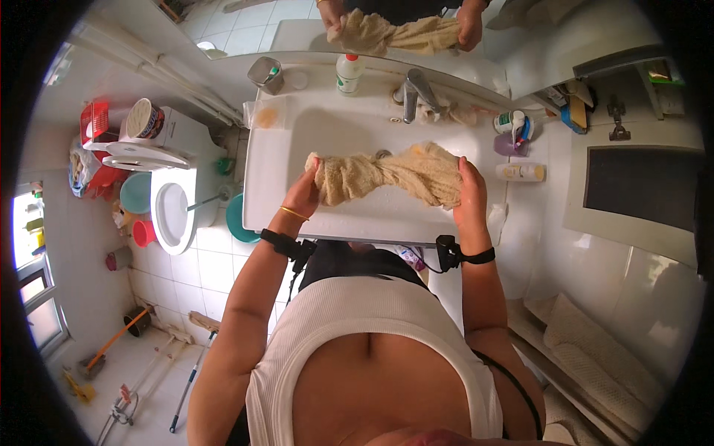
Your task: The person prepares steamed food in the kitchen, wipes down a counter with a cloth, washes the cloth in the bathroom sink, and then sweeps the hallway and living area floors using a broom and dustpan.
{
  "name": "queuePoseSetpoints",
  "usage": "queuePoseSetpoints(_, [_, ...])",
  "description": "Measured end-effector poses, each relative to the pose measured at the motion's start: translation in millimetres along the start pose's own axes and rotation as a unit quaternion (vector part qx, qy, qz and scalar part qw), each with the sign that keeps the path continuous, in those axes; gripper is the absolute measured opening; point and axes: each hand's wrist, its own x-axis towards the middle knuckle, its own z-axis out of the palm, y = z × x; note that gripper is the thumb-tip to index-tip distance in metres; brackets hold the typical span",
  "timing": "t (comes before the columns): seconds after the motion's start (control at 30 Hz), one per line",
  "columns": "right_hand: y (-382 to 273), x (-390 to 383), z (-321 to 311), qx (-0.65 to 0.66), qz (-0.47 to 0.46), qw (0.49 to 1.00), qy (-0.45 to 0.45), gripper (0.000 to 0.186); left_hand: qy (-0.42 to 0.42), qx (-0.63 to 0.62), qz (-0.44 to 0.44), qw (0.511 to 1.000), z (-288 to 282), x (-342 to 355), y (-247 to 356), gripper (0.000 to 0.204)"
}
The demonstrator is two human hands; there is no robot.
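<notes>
A beige towel point(387, 175) is stretched sideways between my hands, bunched and narrowed by a twist near its middle. My left hand point(301, 195) grips its left end, fingers mostly hidden behind the cloth. At the right end, my right hand point(470, 195) is closed on the towel, with the thumb along its edge. Both hands hold it above the white sink point(312, 134), over the basin's near half. Beyond the towel stands the grey metal faucet point(415, 93), apart from the cloth.
On the sink's back ledge are a white bottle with a red cap point(349, 74) and a grey cup point(265, 74). Several bottles, including a pale one point(520, 172), line the right side. A toilet point(175, 212) and teal basin point(242, 221) are at left. A mirror point(297, 30) runs behind.
</notes>
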Motion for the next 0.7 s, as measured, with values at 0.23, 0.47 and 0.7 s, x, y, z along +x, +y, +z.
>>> queuePoseSetpoints(0.23, [18.8,6.2,-26.2,-0.032,0.033,0.999,0.027,0.025,-0.071,0.054,0.197,0.976,11.9,-14.1,19.1,0.054])
queuePoseSetpoints(0.47, [71.8,11.5,-17.6,-0.583,-0.153,0.788,-0.122,0.051,-0.146,-0.007,0.179,0.973,60.1,-32.3,31.0,0.056])
queuePoseSetpoints(0.7, [118.5,17.4,40.4,-0.133,0.05,0.94,-0.31,0.037,-0.212,0.003,0.127,0.969,90.0,-37.0,17.4,0.053])
